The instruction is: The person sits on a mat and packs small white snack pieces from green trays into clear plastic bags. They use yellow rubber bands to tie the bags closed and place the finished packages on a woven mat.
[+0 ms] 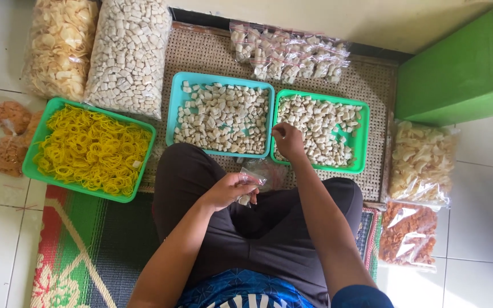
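Crackers [320,134], small pale chunks, fill the green tray [362,149] on the woven mat [372,91] ahead of our knees. Our right hand [288,140] reaches in, fingers pinched narrow on a few pieces. Our left hand [228,190] holds a small clear bag [258,177] over the lap, fingers curled on its mouth. We judge the pieces light, dry and brittle, best picked up gently; the bag is thin and slippery.

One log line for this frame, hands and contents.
left hand: holds small clear bag | right hand: pinching white pieces in green tray | teal tray: white pieces too
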